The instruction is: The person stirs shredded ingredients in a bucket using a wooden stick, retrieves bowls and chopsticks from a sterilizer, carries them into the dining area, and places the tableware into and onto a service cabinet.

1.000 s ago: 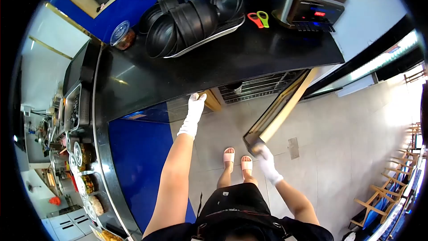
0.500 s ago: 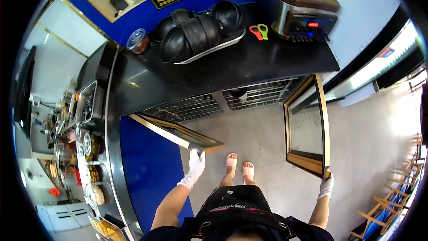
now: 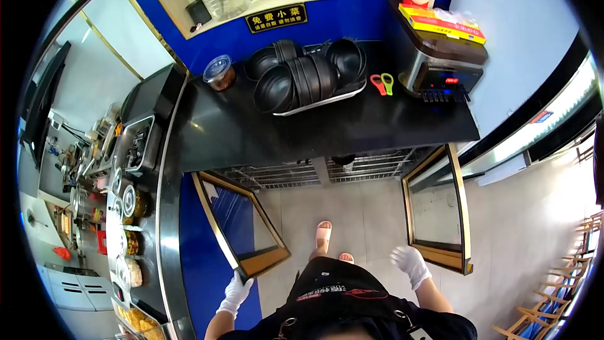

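My left hand [image 3: 236, 294], in a white glove, grips the lower outer corner of the left cabinet door [image 3: 229, 253], a glass panel in a gold frame that stands swung outward. My right hand [image 3: 412, 266], gloved in white too, is off the right cabinet door [image 3: 467, 223], a short way left of its lower edge. Its fingers look loosely apart with nothing in them. Between the doors, wire racks [image 3: 371, 167] show inside the cabinet under the black counter [image 3: 314, 132].
On the counter stand stacked black bowls [image 3: 308, 79] on a white tray, a lidded tub [image 3: 219, 74], scissors [image 3: 382, 84] and a chopstick machine [image 3: 443, 66]. Food jars [image 3: 132, 204] line the left counter. Wooden stools [image 3: 553, 296] stand at the right.
My right hand has let go of the right door and moved left. The left door has swung wider open with my left hand on it. My view has tilted up and one foot has stepped.
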`<state>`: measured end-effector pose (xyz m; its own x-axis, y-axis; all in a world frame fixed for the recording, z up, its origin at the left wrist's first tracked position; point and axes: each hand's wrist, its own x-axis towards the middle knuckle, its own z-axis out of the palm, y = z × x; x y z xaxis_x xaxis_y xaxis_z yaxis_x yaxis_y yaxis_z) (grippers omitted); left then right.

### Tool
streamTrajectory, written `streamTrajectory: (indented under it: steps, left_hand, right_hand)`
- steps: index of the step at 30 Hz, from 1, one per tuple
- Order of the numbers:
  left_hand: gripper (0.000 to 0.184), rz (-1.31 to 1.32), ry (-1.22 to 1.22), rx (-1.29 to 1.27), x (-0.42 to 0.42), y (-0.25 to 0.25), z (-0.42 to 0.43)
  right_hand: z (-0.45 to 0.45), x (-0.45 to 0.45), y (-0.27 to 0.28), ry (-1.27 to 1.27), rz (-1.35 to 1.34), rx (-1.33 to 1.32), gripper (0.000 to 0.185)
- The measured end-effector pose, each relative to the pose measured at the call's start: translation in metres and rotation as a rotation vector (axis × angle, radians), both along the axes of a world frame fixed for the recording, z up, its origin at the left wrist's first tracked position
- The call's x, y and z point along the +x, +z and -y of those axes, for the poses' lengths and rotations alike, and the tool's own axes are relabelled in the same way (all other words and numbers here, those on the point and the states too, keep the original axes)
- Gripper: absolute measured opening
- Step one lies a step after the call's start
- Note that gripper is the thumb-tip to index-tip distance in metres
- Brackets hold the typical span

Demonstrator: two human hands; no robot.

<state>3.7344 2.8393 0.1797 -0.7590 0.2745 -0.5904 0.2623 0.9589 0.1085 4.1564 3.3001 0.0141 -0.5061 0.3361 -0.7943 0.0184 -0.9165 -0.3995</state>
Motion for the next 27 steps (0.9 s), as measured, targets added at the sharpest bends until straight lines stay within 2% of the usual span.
streamTrajectory:
  steps: [1,2,3,5,6,8,9,10,11,13,15,17,18,19,20,21,23,24,27]
  left_hand:
    - [0.069,0.04,-0.013,-0.171,-0.012,0.013,-0.003]
    - [0.057,0.011,-0.198,-0.405,-0.053,0.012,0.013]
    - [0.053,-0.094,-0.162,-0.416,-0.066,0.051,-0.015]
    - [0.048,-0.226,0.024,-0.181,-0.113,0.078,-0.065]
    - [0.044,-0.102,0.178,0.249,-0.136,0.095,-0.093]
    - [0.031,0.234,0.438,1.054,-0.174,0.131,-0.166]
    - [0.049,0.155,0.462,1.04,-0.184,0.153,-0.211]
    - [0.051,0.246,0.472,1.126,-0.204,0.155,-0.247]
    - [0.053,0.338,0.483,1.213,-0.224,0.15,-0.281]
    - [0.059,0.489,0.475,1.241,-0.254,0.151,-0.344]
    - [0.06,0.422,0.363,1.211,-0.269,0.153,-0.395]
    - [0.056,0.572,0.294,1.16,-0.279,0.157,-0.424]
    - [0.047,0.446,0.365,1.161,-0.273,0.154,-0.436]
    - [0.038,0.551,0.246,1.155,-0.276,0.155,-0.44]
    - [0.034,0.569,0.247,1.168,-0.276,0.15,-0.445]
    - [0.03,0.587,0.248,1.181,-0.272,0.146,-0.451]
    - [0.026,0.63,0.297,1.246,-0.265,0.145,-0.46]
    - [0.027,0.674,0.31,1.285,-0.263,0.146,-0.464]
    - [0.034,0.852,0.411,1.36,-0.257,0.152,-0.47]
  right_hand:
    - [-0.019,-0.073,0.07,0.123,-0.02,0.147,0.034]
    - [-0.038,-0.155,0.159,0.231,-0.033,0.3,0.036]
    - [-0.051,-0.197,0.206,0.264,-0.03,0.512,0.03]
    - [-0.088,-0.26,0.244,0.195,-0.138,0.703,0.027]
    - [-0.116,-0.289,0.25,0.219,-0.214,0.858,0.029]
    - [-0.159,-0.35,0.292,0.077,-0.09,1.135,0.035]
    - [-0.182,-0.376,0.302,0.01,-0.099,1.177,0.043]
    - [-0.203,-0.4,0.315,-0.03,-0.036,1.242,0.051]
    - [-0.222,-0.423,0.321,-0.064,0.017,1.326,0.057]
    - [-0.251,-0.456,0.331,-0.017,0.037,1.225,0.068]
    - [-0.261,-0.478,0.337,0.047,0.0,1.256,0.072]
    - [-0.264,-0.487,0.336,0.05,0.011,1.369,0.07]
    - [-0.261,-0.489,0.334,0.039,0.001,1.41,0.068]
    - [-0.257,-0.491,0.331,0.028,-0.01,1.451,0.065]
    - [-0.252,-0.494,0.328,0.019,0.026,1.507,0.063]
    - [-0.242,-0.498,0.323,-0.011,0.046,1.606,0.06]
    - [-0.21,-0.505,0.318,-0.081,0.173,1.98,0.057]
    - [-0.202,-0.511,0.31,-0.125,0.242,2.031,0.056]
    - [-0.2,-0.517,0.303,-0.23,0.185,1.891,0.055]
